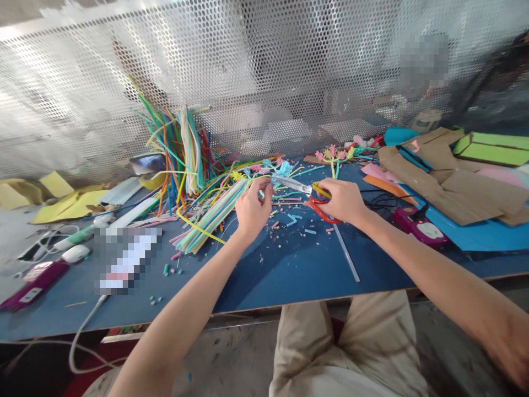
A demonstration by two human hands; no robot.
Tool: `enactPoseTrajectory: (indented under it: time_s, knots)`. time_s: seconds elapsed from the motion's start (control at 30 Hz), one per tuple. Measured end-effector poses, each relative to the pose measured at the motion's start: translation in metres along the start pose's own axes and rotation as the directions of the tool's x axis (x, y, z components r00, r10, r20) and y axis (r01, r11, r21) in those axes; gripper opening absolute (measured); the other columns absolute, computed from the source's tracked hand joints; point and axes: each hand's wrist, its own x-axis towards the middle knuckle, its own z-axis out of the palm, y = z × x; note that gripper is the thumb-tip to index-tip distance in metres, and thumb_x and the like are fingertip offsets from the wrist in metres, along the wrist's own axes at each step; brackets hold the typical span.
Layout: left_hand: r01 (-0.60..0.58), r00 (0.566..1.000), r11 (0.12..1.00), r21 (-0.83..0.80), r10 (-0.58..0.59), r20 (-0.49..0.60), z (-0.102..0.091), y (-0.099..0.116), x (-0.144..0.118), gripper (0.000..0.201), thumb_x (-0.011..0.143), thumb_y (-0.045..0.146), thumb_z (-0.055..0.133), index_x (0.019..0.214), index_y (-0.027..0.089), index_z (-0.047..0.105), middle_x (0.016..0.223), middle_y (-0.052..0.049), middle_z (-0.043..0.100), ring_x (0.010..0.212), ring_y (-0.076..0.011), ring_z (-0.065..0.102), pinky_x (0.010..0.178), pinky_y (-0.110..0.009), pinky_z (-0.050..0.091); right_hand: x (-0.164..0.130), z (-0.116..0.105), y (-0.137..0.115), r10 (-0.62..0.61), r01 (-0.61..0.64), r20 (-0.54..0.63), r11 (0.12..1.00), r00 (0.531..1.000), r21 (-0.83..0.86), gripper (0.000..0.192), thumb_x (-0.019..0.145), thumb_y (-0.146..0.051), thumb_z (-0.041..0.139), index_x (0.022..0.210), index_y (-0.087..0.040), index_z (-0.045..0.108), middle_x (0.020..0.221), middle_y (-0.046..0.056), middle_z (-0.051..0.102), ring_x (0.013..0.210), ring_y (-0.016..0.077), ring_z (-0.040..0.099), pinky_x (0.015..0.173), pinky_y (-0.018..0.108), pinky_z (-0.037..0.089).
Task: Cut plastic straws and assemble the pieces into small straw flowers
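My right hand (341,199) is closed around the handles of a pair of scissors (305,188), one handle loop red and the other yellow. The metal blades point left, their tips at the fingers of my left hand (253,208). Thumb and forefinger of that hand are pinched together; what lies between them is too small to make out. Beside my left hand lies a bundle of pastel pipe cleaners (210,218). Pipe-cleaner flowers (279,167) in blue, pink and yellow rest just behind the blades. Short cut pieces (292,219) are scattered on the blue tabletop (264,281) below.
A tall bunch of coloured pipe cleaners (182,149) stands against the perforated metal screen (289,71). Left are a phone (132,256) on a cable and a purple power strip (35,284). Right are brown cardboard (463,187), another purple power strip (421,225) and a clear stick (347,253).
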Motion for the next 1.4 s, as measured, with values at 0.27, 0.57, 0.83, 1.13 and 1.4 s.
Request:
enactPoseTrajectory:
  time_s: [0.27,0.57,0.83,1.13,1.4]
  knots:
    - [0.017,1.000,1.000,0.019,-0.017,0.016,0.002,-0.001,-0.001,0.024,0.100,0.035,0.048,0.113,0.021,0.063,0.088,-0.002,0.077,0.053,-0.0085,0.061,0.056,-0.022,0.043,0.003,-0.005,0.001,0.003,-0.001,0.054,0.999,0.999,-0.036,0.042,0.081,-0.062,0.061,0.069,-0.022,0.054,0.072,0.002,0.064,0.066,0.0168,0.055,0.058,0.029,0.026]
    - [0.023,0.999,0.997,0.071,-0.026,0.041,0.005,-0.004,-0.001,0.026,0.099,0.041,0.052,0.113,0.024,0.065,0.086,0.000,0.077,0.056,-0.0110,0.063,0.060,-0.023,0.044,0.005,-0.011,0.006,-0.018,0.030,0.131,0.995,0.991,-0.092,0.032,0.081,-0.051,0.059,0.068,-0.021,0.057,0.071,0.003,0.065,0.064,0.0171,0.054,0.058,0.030,0.023]
    - [-0.008,0.999,0.993,0.118,0.003,0.043,0.006,-0.008,0.001,0.025,0.098,0.040,0.053,0.113,0.025,0.066,0.086,0.001,0.076,0.058,-0.0117,0.062,0.060,-0.024,0.042,0.005,-0.009,0.006,-0.005,0.015,0.171,0.998,0.985,-0.054,0.037,0.082,-0.052,0.058,0.062,-0.022,0.050,0.057,0.000,0.054,0.055,0.0148,0.045,0.057,0.030,0.022]
    - [-0.075,0.995,0.978,0.193,0.062,0.074,0.006,-0.006,0.000,0.025,0.099,0.040,0.052,0.111,0.026,0.069,0.087,-0.002,0.074,0.073,-0.0155,0.066,0.061,-0.024,0.038,0.007,-0.004,0.016,0.083,-0.070,-0.063,0.979,0.995,0.190,0.047,0.083,-0.060,0.062,0.064,-0.023,0.040,0.060,-0.001,0.050,0.056,0.0134,0.042,0.055,0.028,0.029]
    - [-0.055,0.998,0.982,0.182,0.049,0.036,0.005,-0.010,0.002,0.027,0.100,0.039,0.049,0.108,0.024,0.070,0.085,-0.003,0.074,0.074,-0.0151,0.065,0.063,-0.024,0.039,0.011,-0.024,0.028,0.008,-0.004,-0.030,0.993,1.000,0.119,0.048,0.076,-0.066,0.068,0.082,-0.024,0.046,0.083,0.004,0.061,0.073,0.0199,0.054,0.063,0.030,0.035]
